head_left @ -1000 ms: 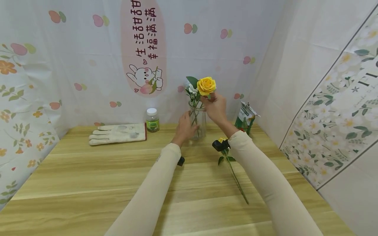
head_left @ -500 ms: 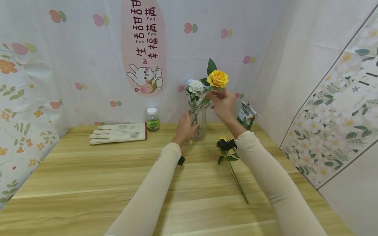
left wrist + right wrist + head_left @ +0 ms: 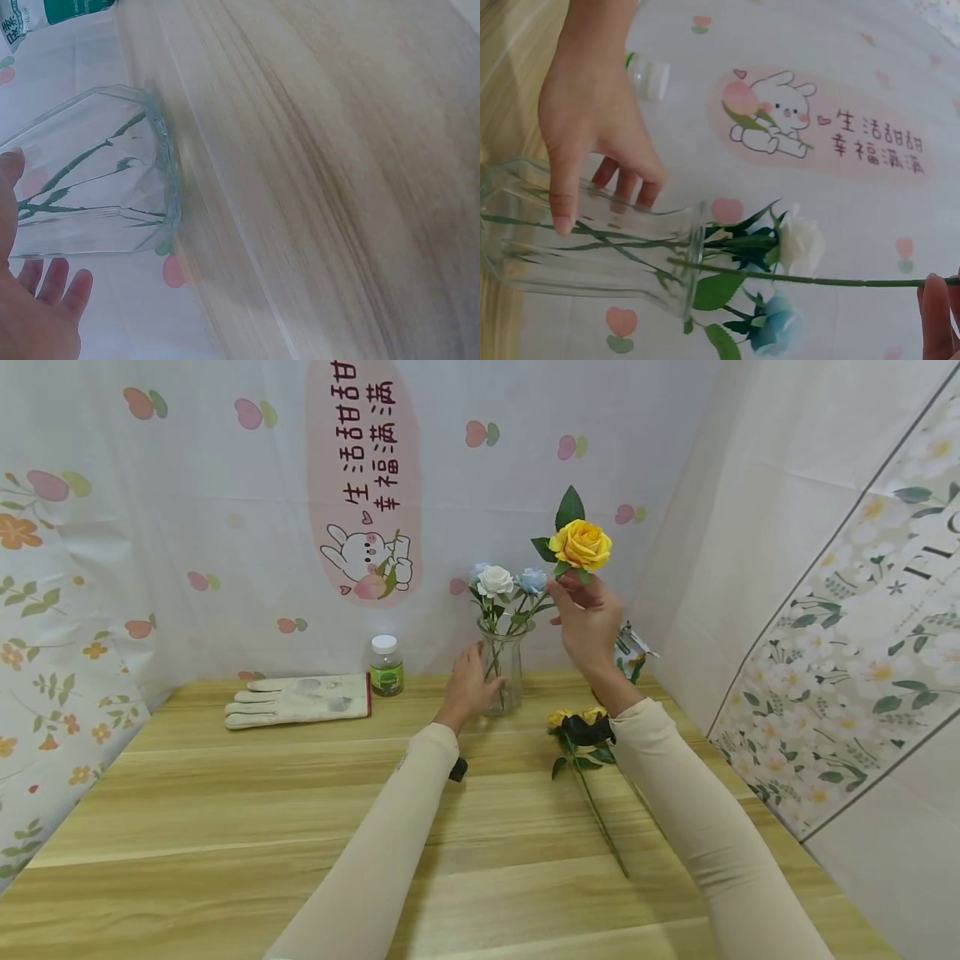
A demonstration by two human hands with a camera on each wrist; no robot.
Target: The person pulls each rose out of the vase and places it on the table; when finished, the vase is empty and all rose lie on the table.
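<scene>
A clear glass vase (image 3: 512, 672) stands upright near the back of the table, with a white rose (image 3: 495, 582) and blue roses (image 3: 532, 580) in it. My left hand (image 3: 468, 687) holds the vase from the left; in the left wrist view its thumb lies on the near side and fingers show behind the glass (image 3: 90, 165). To the upper right, my right hand (image 3: 592, 618) pinches a yellow rose (image 3: 581, 545) just below the bloom. In the right wrist view its long green stem (image 3: 840, 282) reaches back to the vase, its lower end overlapping the mouth.
Yellow roses (image 3: 558, 719) lie on the table below my right wrist, stems toward me. A packet (image 3: 628, 647) stands at the back right. Left of the vase are a white-capped jar (image 3: 387, 670) and a pale work glove (image 3: 300, 699). Printed cloth (image 3: 255, 527) hangs behind.
My right hand has moved up and to the right with the yellow rose, away from the vase's mouth, uncovering the white and blue roses. The left hand stays on the vase.
</scene>
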